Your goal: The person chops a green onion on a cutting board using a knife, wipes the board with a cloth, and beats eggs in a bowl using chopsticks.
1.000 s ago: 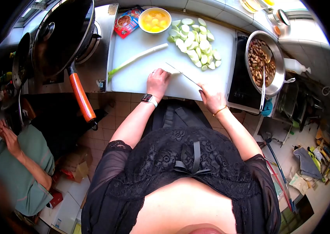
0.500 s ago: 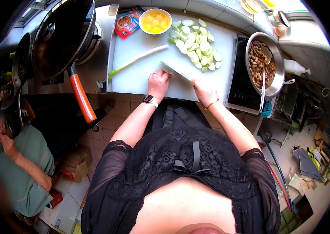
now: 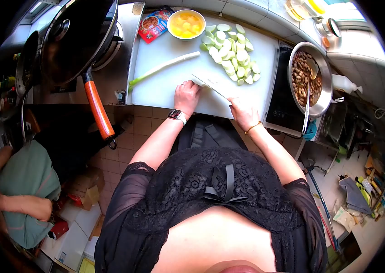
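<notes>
My right hand (image 3: 245, 113) grips a kitchen knife (image 3: 211, 86) whose blade slants up to the left over the white cutting board (image 3: 156, 93). At the blade's tip, my left hand (image 3: 187, 97) is closed with fingertips curled down on the board; a small pale piece shows at them, too small to name. A long green onion (image 3: 165, 69) lies just beyond that hand. Behind the knife spreads a pile of pale green slices (image 3: 232, 54), cut at a slant. At the back edge stand a bowl of cracked eggs (image 3: 186, 24) and a red and blue packet (image 3: 154, 25).
On the right, a metal basin of peanuts (image 3: 304, 73) with a spoon stands on a black cooktop (image 3: 279, 98). A lidded pan (image 3: 72, 50) on the left stove points its wooden handle (image 3: 97, 109) towards me. Another person (image 3: 31, 191) is at lower left.
The knife blade has turned to a steeper, more edge-on angle, and my right hand has shifted slightly right and down. The other person's arms have lowered. The whole view has shifted a little.
</notes>
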The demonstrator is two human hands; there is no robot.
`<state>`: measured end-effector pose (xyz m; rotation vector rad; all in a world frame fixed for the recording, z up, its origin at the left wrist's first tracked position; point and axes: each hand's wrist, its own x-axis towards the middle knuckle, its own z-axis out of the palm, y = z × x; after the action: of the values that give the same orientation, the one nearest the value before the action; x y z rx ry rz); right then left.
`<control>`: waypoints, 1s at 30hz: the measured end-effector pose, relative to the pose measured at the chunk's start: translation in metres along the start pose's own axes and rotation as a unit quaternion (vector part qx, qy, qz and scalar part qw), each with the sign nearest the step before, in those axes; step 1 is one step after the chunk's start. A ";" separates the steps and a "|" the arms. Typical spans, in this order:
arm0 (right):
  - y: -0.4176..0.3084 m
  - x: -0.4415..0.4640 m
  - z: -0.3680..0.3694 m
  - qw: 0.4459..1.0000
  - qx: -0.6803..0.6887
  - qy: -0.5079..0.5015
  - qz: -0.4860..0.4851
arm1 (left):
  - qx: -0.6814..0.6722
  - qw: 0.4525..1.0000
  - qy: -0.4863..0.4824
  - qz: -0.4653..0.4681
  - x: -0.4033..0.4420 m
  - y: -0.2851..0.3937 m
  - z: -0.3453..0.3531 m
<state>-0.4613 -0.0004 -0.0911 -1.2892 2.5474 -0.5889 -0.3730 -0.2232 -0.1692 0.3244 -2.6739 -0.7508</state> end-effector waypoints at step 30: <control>-0.018 0.004 0.007 0.999 0.036 -0.005 0.041 | -0.040 0.998 0.033 0.039 -0.013 -0.011 -0.002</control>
<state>-0.4482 -0.0146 -0.0896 -1.1563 2.5321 -0.6476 -0.3586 -0.2297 -0.1770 0.2205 -2.5716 -0.8056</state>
